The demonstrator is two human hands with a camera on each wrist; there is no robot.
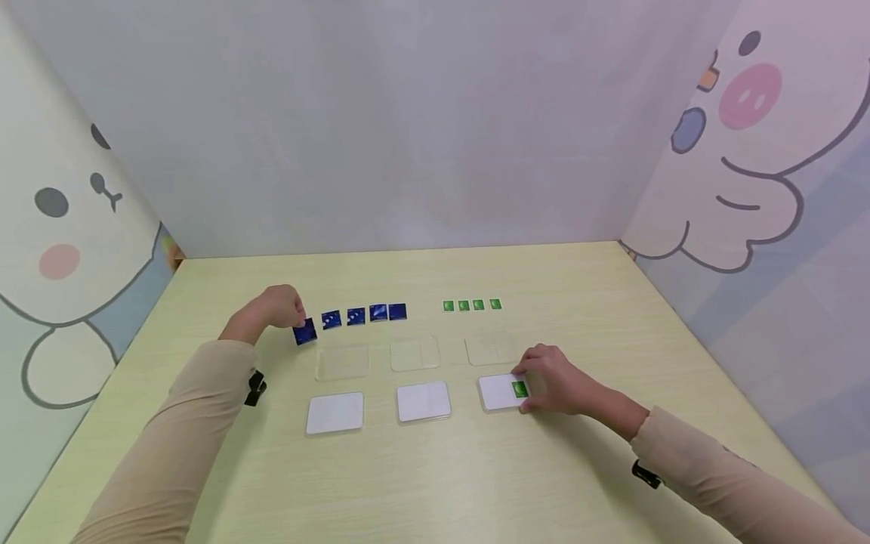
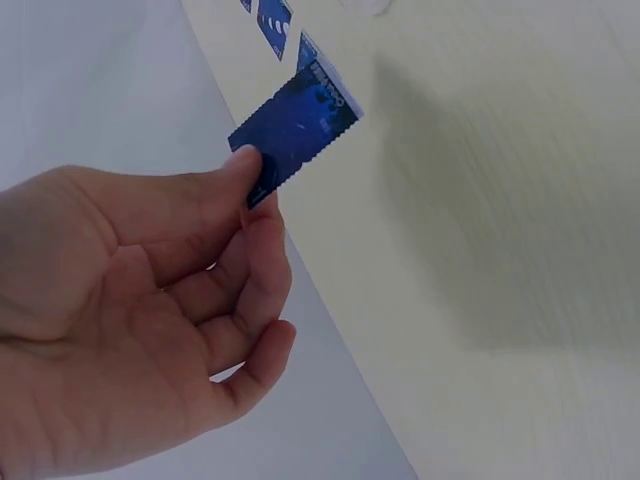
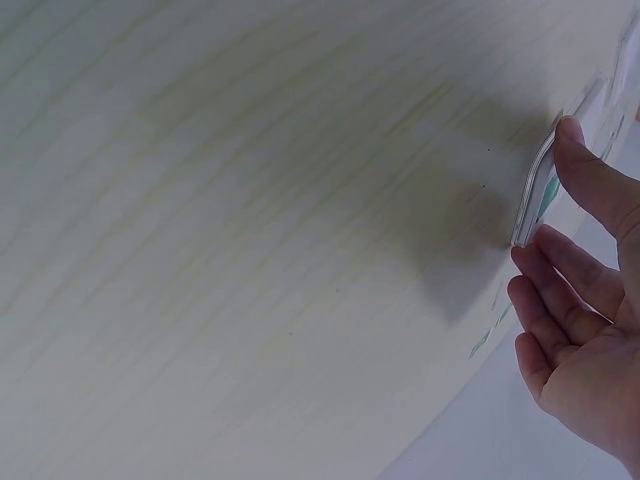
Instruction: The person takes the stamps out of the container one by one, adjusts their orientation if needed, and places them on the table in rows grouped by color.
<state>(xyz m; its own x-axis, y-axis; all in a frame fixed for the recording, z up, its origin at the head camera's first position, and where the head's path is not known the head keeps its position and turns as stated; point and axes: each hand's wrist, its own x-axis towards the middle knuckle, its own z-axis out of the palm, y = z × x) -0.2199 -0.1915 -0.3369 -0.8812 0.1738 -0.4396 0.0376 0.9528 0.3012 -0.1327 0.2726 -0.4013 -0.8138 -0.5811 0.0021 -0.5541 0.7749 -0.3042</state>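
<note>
Between thumb and forefinger, my left hand [image 1: 277, 306] pinches a blue stamp [image 2: 298, 130] with a toothed edge, at the left end of a row of blue stamps [image 1: 356, 316]. My right hand [image 1: 559, 381] holds the right end of a clear flat case with a white card [image 1: 495, 391] in it, thumb at the near edge and fingers at the far edge. A green stamp [image 1: 519, 389] lies on that card's right side. In the right wrist view the case [image 3: 540, 175] shows edge-on between thumb and fingertips.
Two more cases with white cards, one left [image 1: 335, 413] and one middle [image 1: 424, 401], lie in line with the held one. Behind them lie three clear lids [image 1: 342, 363]. Several green stamps [image 1: 479, 304] form a row at the back right of the table [image 1: 435, 491].
</note>
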